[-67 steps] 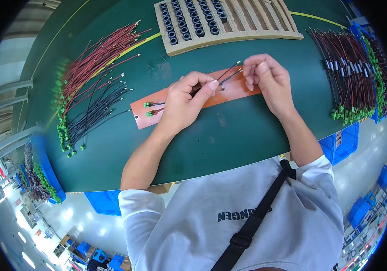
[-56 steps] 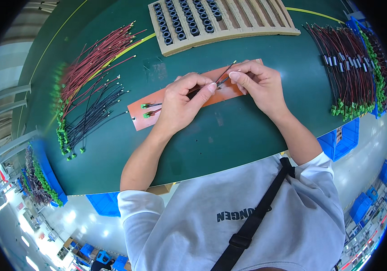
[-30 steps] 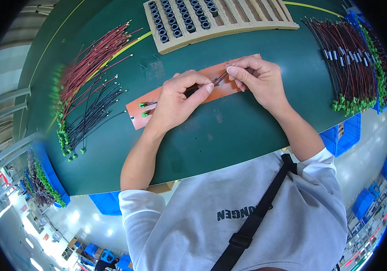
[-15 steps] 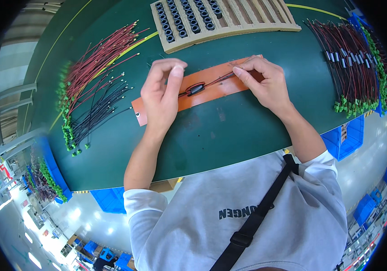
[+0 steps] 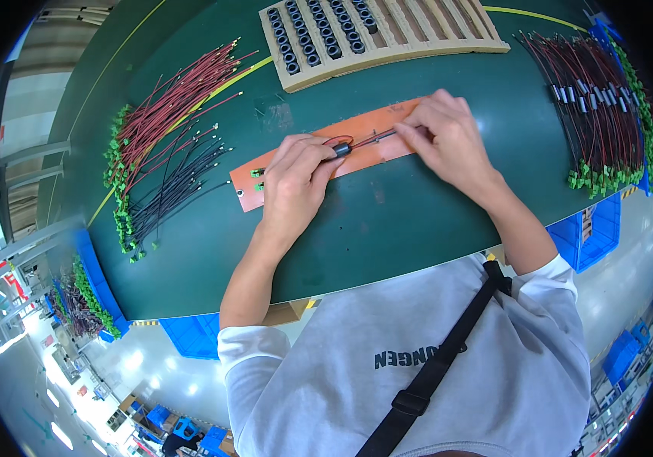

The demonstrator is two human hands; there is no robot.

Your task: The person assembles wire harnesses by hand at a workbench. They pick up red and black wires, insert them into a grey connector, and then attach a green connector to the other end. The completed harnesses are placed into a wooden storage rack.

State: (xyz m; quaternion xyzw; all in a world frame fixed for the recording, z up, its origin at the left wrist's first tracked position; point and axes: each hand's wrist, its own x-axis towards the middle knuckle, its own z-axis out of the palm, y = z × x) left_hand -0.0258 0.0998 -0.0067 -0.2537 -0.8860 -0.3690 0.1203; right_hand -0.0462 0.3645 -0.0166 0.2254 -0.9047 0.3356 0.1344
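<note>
An orange strip board (image 5: pixel 249 199) lies slantwise on the green table in front of me. On it my left hand (image 5: pixel 290 181) pinches a small black cylindrical core (image 5: pixel 342 150) between thumb and fingers. Red and black wires (image 5: pixel 372 139) pass through the core, and a red loop rises beside it. Their right-hand length is pinched by the fingertips of my right hand (image 5: pixel 452 139), over the board's right half. Two green connectors (image 5: pixel 258 174) sit at the board's left end, beside my left hand. The wire ends under my right fingers are hidden.
A tan slotted tray (image 5: pixel 395 59) with rows of black ring cores stands at the far middle. Red wires (image 5: pixel 182 87) and black wires (image 5: pixel 178 179) with green connectors lie at left. Bundled wires with cores (image 5: pixel 593 99) lie at right. Blue bins (image 5: pixel 604 225) stand below the table edge.
My left hand has moved right and down onto the core and closed on it, uncovering the green connectors. My right hand has stayed near the wires' right part. The view has shifted slightly.
</note>
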